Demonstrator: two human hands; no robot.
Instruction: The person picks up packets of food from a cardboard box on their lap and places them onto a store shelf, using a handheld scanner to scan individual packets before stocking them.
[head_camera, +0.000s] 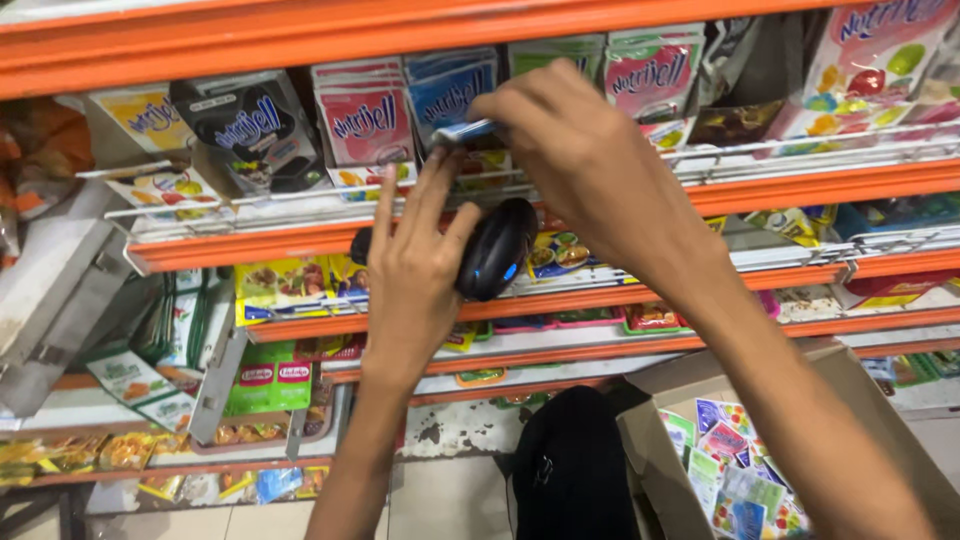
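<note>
My left hand (415, 265) holds a black handheld scanner (496, 247) with a small blue light, thumb along its side and fingers stretched up toward the shelf. My right hand (580, 150) reaches across to the upper orange shelf (240, 245) and pinches a small blue packet (462, 130) by its top edge. That packet stands in a row of upright pink, blue and green sachets (365, 125) behind a white wire rail. Both hands are close together, the right above the left.
Lower orange shelves (600, 298) carry more colourful packets and small trays. An open cardboard box (660, 395) with several mixed sachets sits at the lower right. A black bag (570, 465) lies beside it on the tiled floor. Green packets (275, 380) hang at the lower left.
</note>
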